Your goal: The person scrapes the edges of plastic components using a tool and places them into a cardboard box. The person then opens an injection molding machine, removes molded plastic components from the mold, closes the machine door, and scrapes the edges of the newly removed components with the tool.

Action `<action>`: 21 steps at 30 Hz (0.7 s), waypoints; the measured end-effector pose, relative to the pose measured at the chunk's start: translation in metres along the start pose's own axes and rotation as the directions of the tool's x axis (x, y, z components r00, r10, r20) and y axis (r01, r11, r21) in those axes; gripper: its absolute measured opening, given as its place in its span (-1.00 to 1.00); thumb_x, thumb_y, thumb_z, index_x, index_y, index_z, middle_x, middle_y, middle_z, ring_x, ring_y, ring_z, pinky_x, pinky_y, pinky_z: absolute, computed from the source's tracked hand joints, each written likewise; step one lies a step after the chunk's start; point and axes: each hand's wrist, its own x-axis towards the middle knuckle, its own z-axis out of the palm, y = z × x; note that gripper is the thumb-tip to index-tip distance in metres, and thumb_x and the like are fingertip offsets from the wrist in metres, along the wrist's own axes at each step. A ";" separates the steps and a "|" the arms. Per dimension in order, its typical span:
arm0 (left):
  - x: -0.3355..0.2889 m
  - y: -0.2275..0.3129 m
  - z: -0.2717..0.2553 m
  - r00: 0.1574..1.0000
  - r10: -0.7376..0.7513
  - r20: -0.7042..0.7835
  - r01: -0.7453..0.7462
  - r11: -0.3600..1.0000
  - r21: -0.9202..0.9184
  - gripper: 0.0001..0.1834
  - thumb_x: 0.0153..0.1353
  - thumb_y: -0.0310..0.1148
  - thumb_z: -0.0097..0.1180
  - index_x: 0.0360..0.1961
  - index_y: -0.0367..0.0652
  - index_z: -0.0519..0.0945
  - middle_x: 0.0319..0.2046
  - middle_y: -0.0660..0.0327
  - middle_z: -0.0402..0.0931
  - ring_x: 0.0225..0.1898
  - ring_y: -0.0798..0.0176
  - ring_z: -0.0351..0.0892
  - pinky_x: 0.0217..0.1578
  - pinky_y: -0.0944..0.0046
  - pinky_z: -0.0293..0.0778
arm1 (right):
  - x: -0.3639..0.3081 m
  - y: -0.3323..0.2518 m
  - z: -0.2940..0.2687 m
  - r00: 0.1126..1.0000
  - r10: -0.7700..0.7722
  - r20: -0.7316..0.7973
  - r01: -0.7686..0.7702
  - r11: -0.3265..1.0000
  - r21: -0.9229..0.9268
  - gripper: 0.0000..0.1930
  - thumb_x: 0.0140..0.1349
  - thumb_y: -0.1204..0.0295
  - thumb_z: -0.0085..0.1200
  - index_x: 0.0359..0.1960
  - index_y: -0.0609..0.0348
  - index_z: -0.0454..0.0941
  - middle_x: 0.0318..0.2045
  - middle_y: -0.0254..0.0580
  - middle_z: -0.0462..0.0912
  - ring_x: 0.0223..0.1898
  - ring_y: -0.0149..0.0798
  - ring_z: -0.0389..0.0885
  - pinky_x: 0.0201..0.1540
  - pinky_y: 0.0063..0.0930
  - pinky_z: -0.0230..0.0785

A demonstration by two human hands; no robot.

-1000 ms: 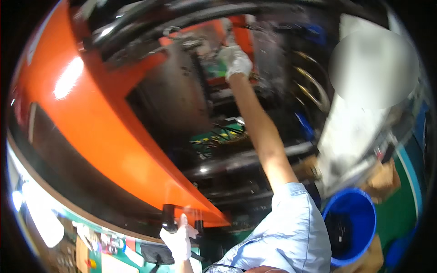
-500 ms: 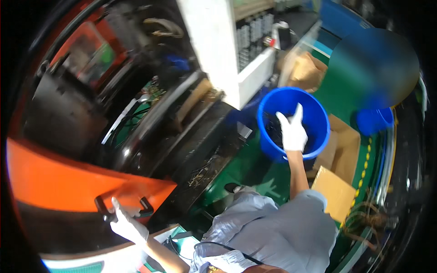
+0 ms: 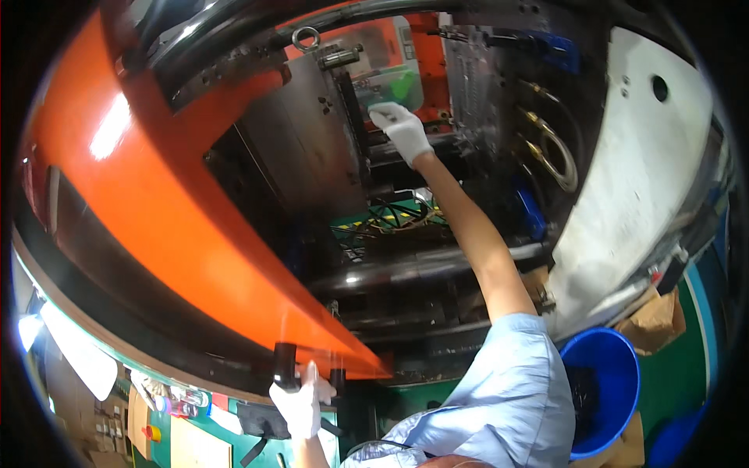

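My left hand (image 3: 299, 404), in a white glove, is closed round the black door handle (image 3: 285, 366) at the lower end of the orange machine door (image 3: 226, 265). My right hand (image 3: 402, 131), gloved too, reaches deep into the open machine with its fingers bent together. Whatever those fingers hold, if anything, is hidden. Just left of that hand stands a dark metal plate block (image 3: 308, 140), topped by a metal lifting ring (image 3: 306, 38). Facing it on the right is another grey metal block (image 3: 472, 97) with hoses beside it.
A white machine panel (image 3: 632, 187) bounds the opening on the right. Below it stand a blue bucket (image 3: 629, 390) with dark contents and a brown paper bag (image 3: 654, 321). A metal bar (image 3: 413, 269) crosses the opening's near side. A bench with tools lies lower left.
My right hand has gone from open above the blue bucket to inside the machine, fingers now bent together. The view has swung left. My left hand stays at the door handle.
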 end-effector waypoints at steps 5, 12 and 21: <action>-0.003 -0.009 0.004 0.991 -0.053 -0.124 0.040 0.993 -0.107 -0.81 0.21 -0.60 0.24 -0.51 -0.27 0.49 -0.73 0.17 0.48 -0.76 0.29 0.48 -0.65 0.29 0.40 | 0.112 0.052 0.042 0.998 -0.053 -0.041 0.047 0.991 -0.127 -0.47 0.25 0.06 0.35 0.10 0.19 0.67 0.09 0.02 0.69 0.12 -0.05 0.66 0.20 -0.28 0.46; 0.003 -0.029 0.002 0.991 0.109 -0.075 -0.119 0.982 -0.148 -0.73 0.30 -0.41 0.28 -0.39 -0.13 0.38 -0.79 0.22 0.36 -0.86 0.30 0.31 -0.79 0.28 0.27 | 0.142 0.059 0.057 0.980 0.095 0.176 -0.078 0.992 -0.099 -0.33 0.33 -0.06 0.25 0.25 0.23 0.54 0.22 0.02 0.62 0.29 -0.04 0.54 0.33 -0.26 0.35; 0.004 -0.021 0.021 0.978 0.082 -0.193 -0.097 0.993 -0.071 -0.67 0.23 -0.34 0.36 -0.43 -0.11 0.38 -0.80 0.26 0.32 -0.83 0.33 0.31 -0.76 0.29 0.26 | 0.165 0.137 -0.008 0.996 0.009 -0.094 -0.001 0.997 0.082 -0.53 0.45 0.12 0.15 0.17 0.25 0.55 0.08 -0.06 0.63 0.11 -0.21 0.58 0.24 -0.32 0.38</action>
